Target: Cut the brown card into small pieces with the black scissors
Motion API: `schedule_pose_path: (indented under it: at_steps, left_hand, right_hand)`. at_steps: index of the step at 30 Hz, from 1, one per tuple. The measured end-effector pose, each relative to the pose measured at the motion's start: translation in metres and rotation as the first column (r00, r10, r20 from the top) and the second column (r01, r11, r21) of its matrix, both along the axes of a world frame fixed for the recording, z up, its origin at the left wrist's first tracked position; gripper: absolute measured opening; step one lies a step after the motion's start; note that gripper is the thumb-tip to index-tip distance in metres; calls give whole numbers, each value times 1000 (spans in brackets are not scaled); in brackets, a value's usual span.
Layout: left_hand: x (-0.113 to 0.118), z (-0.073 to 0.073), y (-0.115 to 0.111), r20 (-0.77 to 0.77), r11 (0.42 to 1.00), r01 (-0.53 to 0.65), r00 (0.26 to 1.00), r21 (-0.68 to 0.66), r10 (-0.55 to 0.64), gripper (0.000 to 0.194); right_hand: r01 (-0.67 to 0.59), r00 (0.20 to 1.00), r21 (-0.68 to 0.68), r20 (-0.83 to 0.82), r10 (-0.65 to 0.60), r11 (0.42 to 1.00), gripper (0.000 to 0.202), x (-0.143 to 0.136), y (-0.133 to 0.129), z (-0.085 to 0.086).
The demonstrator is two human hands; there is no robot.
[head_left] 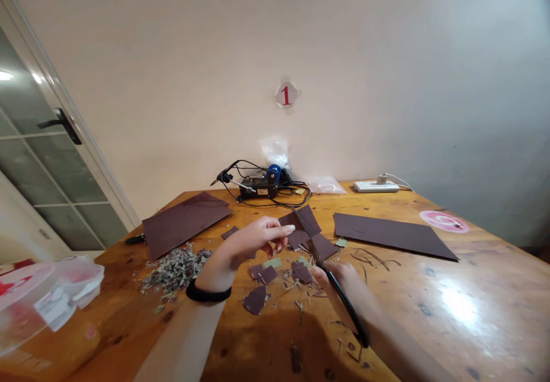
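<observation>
My left hand [265, 235] pinches a dark brown sheet piece [310, 220] between thumb and fingers, above the middle of the table. In my right hand [344, 287] is a pair of scissors [339, 293] with black handles. Their blades point away from me and lie across the held piece. Below the hands, more brown offcuts [255, 299] and thin slivers are scattered on the wood. To the left of my left wrist sits a heap of small shreds [174, 270].
Large brown sheets [184, 221] lie at left, and another long sheet [391, 236] at right. A black device with cables [260, 186], a plastic bag [326, 185] and a power strip [376, 186] line the back. A plastic container [34, 307] stands front left.
</observation>
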State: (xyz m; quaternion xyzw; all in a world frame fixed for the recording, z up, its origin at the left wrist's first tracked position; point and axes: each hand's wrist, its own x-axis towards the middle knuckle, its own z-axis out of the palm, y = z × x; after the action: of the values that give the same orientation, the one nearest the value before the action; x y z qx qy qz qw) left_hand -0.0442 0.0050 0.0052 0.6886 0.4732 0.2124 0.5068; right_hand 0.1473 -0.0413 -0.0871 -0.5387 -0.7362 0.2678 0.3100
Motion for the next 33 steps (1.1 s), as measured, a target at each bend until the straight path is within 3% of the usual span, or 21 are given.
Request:
schedule_pose_path:
  at_steps: [17, 26, 29, 33]
  left_hand:
    - [-4, -12, 8, 31, 1000, 1, 1000, -8, -1, 36]
    - [-1, -11, 5, 67, 999, 27, 997, -38, -24, 35]
    - [2, -10, 2, 107, 999, -8, 994, -39, 12, 34]
    - [5, -16, 3, 278, 997, -64, 958, -40, 72, 26]
  right_hand:
    - [-45, 994, -117, -108, 32, 992, 43, -3, -1, 2]
    - [-16, 998, -66, -64, 12, 998, 45, -2, 1, -1]
    - [-32, 978, -103, -210, 10, 994, 49, -1, -2, 1]
    - [-142, 872, -248, -489, 3, 958, 53, -2, -5, 1]
